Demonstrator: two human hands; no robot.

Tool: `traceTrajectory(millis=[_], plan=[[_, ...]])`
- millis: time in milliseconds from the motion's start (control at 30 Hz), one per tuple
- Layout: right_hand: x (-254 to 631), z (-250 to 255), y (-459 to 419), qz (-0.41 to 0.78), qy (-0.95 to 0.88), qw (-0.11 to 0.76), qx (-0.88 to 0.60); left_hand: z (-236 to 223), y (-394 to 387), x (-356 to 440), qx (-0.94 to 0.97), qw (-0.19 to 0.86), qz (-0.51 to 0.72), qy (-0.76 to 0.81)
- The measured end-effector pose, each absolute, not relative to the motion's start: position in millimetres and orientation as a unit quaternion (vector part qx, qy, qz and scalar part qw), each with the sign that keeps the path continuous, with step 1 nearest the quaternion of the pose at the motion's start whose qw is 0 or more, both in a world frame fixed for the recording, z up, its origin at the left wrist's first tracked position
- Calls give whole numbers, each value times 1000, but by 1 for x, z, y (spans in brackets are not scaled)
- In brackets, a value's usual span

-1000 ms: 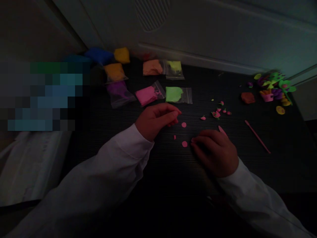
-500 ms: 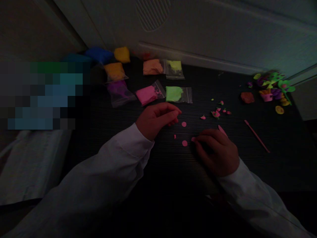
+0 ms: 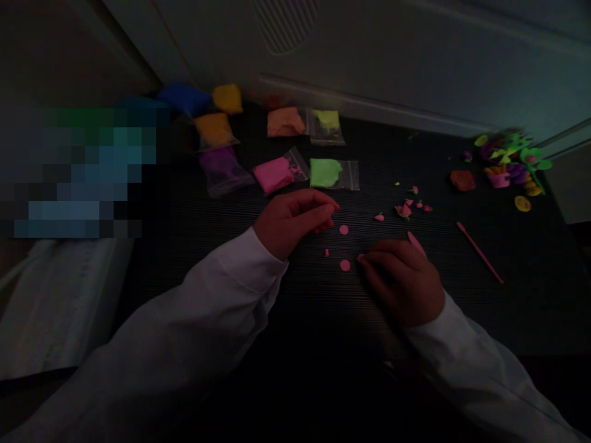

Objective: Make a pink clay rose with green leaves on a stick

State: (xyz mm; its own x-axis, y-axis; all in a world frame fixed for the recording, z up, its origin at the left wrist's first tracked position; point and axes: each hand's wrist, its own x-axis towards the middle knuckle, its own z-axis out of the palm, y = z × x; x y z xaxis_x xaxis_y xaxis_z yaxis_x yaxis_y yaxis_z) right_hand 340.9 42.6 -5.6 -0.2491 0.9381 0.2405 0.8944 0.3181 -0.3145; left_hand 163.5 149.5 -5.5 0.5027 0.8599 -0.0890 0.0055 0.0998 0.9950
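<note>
My right hand (image 3: 409, 284) is closed low over the dark table, its thumb and fingertips pinched at the edge of a small pink clay disc (image 3: 361, 258). To its left lie two flat pink clay discs, an upper one (image 3: 344, 229) and a lower one (image 3: 345, 265), along with a tiny pink clay bit (image 3: 326, 252). My left hand (image 3: 295, 221) is curled with the thumb pressed against the fingers; what they hold, if anything, is hidden. A flat pink tool (image 3: 416, 243) lies just behind my right hand, partly covered by it.
Small pink-and-green clay buds (image 3: 403, 211) lie beyond my right hand. A pink stick tool (image 3: 480, 253) rests at right, below a reddish clay lump (image 3: 462, 180) and colourful clay figures (image 3: 512, 163). Bags of clay, including pink (image 3: 274, 175) and green (image 3: 325, 173), line the back left.
My right fingertips have shifted very slightly over the small disc, covering a little more of it. My left hand keeps its pose, and the view has tilted a touch.
</note>
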Motion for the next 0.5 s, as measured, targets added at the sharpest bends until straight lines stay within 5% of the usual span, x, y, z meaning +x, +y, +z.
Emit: traceTrajectory(millis=[500], plan=[[342, -8, 44, 51, -798, 189, -570, -3, 148, 164, 589, 631, 329, 382]])
